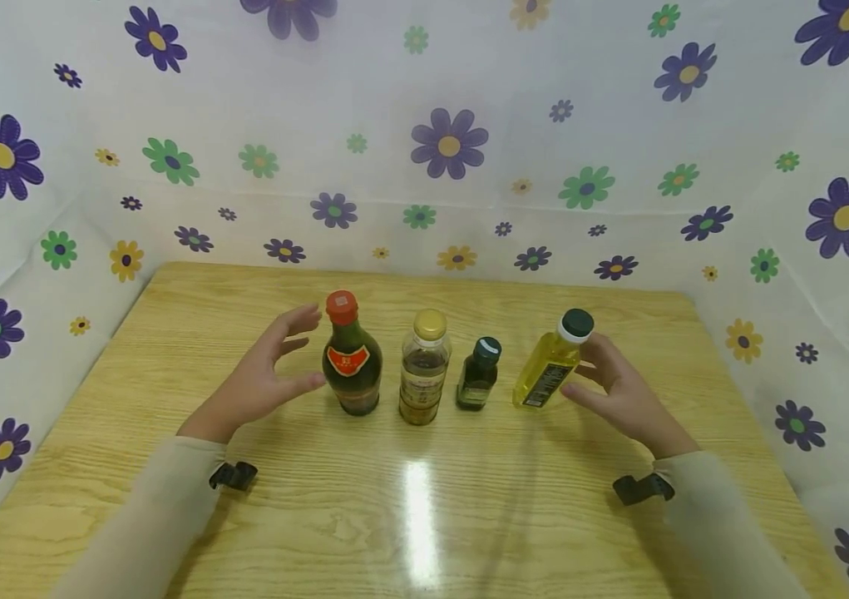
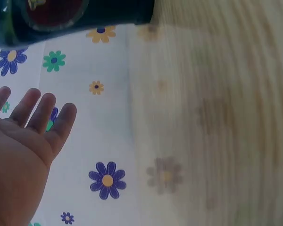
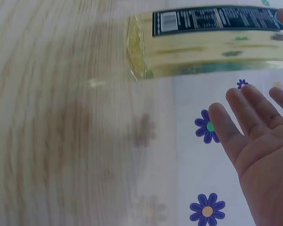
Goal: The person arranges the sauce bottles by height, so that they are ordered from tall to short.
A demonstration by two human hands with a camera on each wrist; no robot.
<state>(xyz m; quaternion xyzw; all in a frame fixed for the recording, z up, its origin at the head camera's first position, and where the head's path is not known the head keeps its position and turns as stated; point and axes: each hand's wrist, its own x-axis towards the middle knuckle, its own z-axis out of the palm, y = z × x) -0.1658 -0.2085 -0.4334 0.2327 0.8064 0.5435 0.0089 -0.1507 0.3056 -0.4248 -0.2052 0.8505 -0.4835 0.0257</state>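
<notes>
Four bottles stand in a row. At the left end is a dark bottle with a red cap (image 1: 352,366); my left hand (image 1: 263,374) is beside it, fingers apart, thumb at its side. In the left wrist view the dark bottle (image 2: 80,19) is above my open left hand (image 2: 23,141). A yellow oil bottle with a dark green cap (image 1: 547,366) is at the right end, with my right hand (image 1: 622,395) around its right side, thumb close to it. The right wrist view shows the oil bottle (image 3: 207,52) above the relaxed fingers of my right hand (image 3: 264,136).
Between them stand a clear bottle with a gold cap (image 1: 424,374) and a small dark bottle (image 1: 478,374). They are on a wooden table (image 1: 349,532), with a flowered white cloth (image 1: 364,100) behind and at both sides.
</notes>
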